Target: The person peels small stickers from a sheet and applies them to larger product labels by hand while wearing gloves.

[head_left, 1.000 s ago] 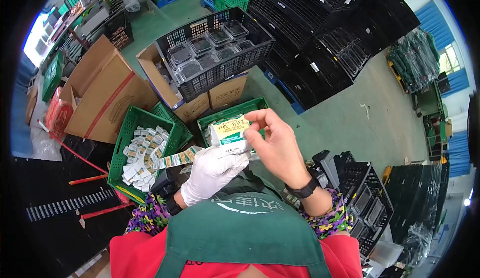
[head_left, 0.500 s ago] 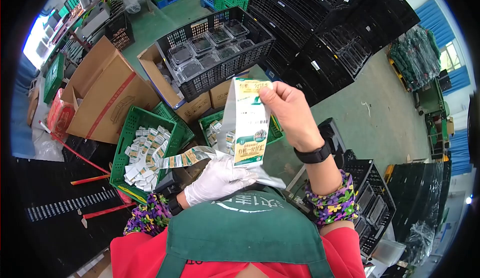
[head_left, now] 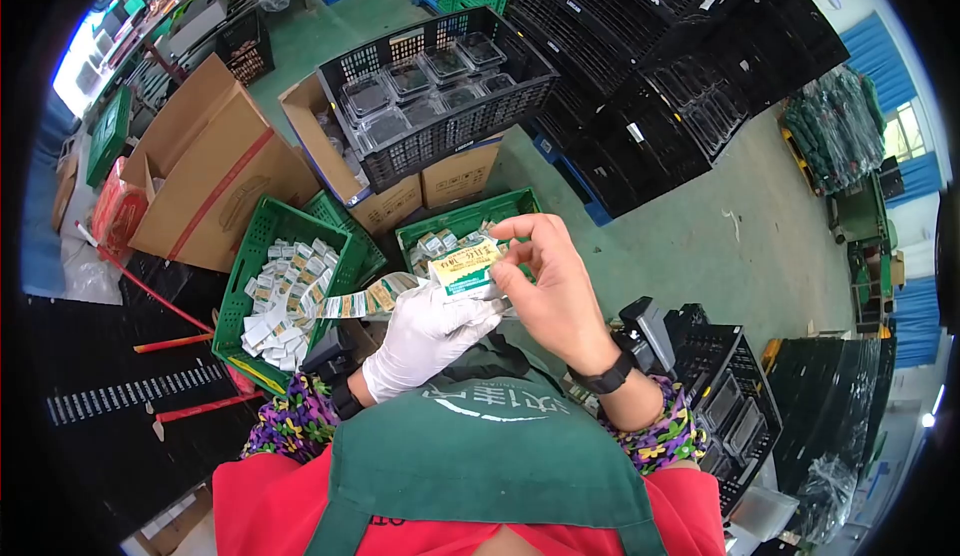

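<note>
From my remote view, the gloved left hand (head_left: 422, 341) is curled beneath the folded label strip (head_left: 466, 269), in front of the apron (head_left: 490, 476); the bare right hand (head_left: 556, 294) pinches its right edge. I judge the strip light, flexible, slick and easily creased, best held by its edges. It trails leftward toward a green crate (head_left: 240, 281) of folded labels (head_left: 290, 301).

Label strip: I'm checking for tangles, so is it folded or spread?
Both: the label strip is gathered at the gloved left hand and right hand, while a length runs spread out to the left green crate.
</note>
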`<state>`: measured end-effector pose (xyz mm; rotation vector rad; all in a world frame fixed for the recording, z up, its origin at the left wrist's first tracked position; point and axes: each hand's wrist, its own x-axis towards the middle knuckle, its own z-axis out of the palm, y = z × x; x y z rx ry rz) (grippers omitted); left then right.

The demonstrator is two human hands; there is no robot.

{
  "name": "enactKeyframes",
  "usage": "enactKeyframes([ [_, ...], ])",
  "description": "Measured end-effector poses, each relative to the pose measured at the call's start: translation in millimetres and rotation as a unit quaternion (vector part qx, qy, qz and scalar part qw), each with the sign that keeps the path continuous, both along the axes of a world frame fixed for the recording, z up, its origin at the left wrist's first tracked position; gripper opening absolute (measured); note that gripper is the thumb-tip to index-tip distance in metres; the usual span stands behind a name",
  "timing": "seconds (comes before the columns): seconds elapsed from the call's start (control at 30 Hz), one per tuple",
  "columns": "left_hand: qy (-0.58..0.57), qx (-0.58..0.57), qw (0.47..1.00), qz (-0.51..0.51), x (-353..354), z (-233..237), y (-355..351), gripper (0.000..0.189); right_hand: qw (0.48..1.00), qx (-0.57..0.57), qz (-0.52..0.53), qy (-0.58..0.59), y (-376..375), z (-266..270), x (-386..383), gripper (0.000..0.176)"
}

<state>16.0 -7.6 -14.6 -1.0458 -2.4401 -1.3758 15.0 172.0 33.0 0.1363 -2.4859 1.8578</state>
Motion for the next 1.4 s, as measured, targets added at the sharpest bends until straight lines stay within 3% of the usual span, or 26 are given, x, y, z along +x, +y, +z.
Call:
enactKeyframes([
  [0.07, 0.024, -0.003, 1.0, -0.002, 0, 1, 1, 0.021, 0.999, 0.033, -0.017, 0.02, 0, 5, -3, 0.035],
  [0.13, 0.055, 0.022, 0.998, -0.008, 0, 7, 3, 0.021, 0.964, 0.179, -0.068, 0.183, 8, 4, -11, 0.034],
  [0.17, 0.056, 0.035, 0.998, -0.019, -3, 8, 2, 0.022, 0.988, 0.125, -0.07, 0.049, 10, 6, -9, 0.031],
  [0.2, 0.059, 0.035, 0.998, -0.017, -5, 9, 1, 0.022, 0.988, 0.126, -0.068, 0.052, 10, 5, -8, 0.031],
  [0.23, 0.065, 0.025, 0.997, -0.015, -5, 10, 1, 0.023, 0.998, -0.021, 0.033, -0.056, 8, 3, -5, 0.031],
  [0.27, 0.071, 0.015, 0.997, -0.015, -6, 12, 0, 0.024, 0.964, -0.166, 0.132, -0.162, 7, 2, -4, 0.031],
  [0.33, 0.045, 0.024, 0.998, -0.029, -7, 16, 2, 0.022, 0.964, -0.175, 0.136, -0.147, 11, -1, -9, 0.031],
  [0.4, -0.052, 0.089, 0.995, -0.012, -9, 17, 2, 0.019, 0.965, -0.152, 0.051, -0.207, 24, 0, -18, 0.03],
  [0.47, -0.17, 0.135, 0.975, 0.043, -13, 23, -1, 0.017, 0.998, 0.069, -0.007, 0.002, 30, 3, -11, 0.037],
  [0.53, -0.273, 0.17, 0.945, 0.061, -19, 13, -8, 0.016, 0.965, 0.243, 0.004, 0.099, 33, 16, 0, 0.032],
  [0.57, -0.383, 0.228, 0.893, 0.064, -19, 8, -9, 0.017, 0.965, 0.243, 0.005, 0.098, 33, 13, 3, 0.032],
  [0.67, -0.428, 0.312, 0.846, 0.065, -17, 25, -2, 0.017, 0.958, 0.281, 0.045, 0.041, 36, 2, 6, 0.022],
  [0.77, -0.422, 0.3, 0.848, 0.114, -19, 19, -4, 0.015, 0.966, 0.255, 0.021, 0.022, 36, -3, 6, 0.017],
  [0.83, -0.427, 0.287, 0.846, 0.138, -19, 13, -4, 0.014, 0.953, 0.3, 0.04, 0.029, 37, -5, 11, 0.015],
  [0.9, -0.37, 0.245, 0.881, 0.165, -17, 10, -1, 0.014, 0.945, 0.323, 0.032, 0.036, 36, -6, 12, 0.013],
  [0.97, -0.352, 0.251, 0.889, 0.15, -17, 12, 3, 0.014, 0.938, 0.345, 0.025, 0.042, 30, -2, 9, 0.013],
  [1.03, -0.317, 0.231, 0.911, 0.127, -13, 12, 6, 0.02, 0.932, 0.287, -0.021, 0.219, 14, 13, 1, 0.015],
  [1.13, -0.326, 0.144, 0.929, 0.098, -11, 15, 3, 0.024, 0.925, 0.294, 0.028, 0.24, 5, 18, -7, 0.021],
  [1.17, -0.268, 0.152, 0.947, 0.091, -11, 18, 5, 0.023, 0.923, 0.295, 0.048, 0.242, 7, 14, -8, 0.022],
  [1.3, -0.224, 0.119, 0.963, 0.087, -14, 19, 4, 0.022, 0.909, 0.298, 0.058, 0.285, 4, 12, -11, 0.021],
  [1.4, -0.175, 0.144, 0.971, 0.082, -14, 13, 4, 0.021, 0.92, 0.271, -0.037, 0.282, -3, 18, -11, 0.017],
])
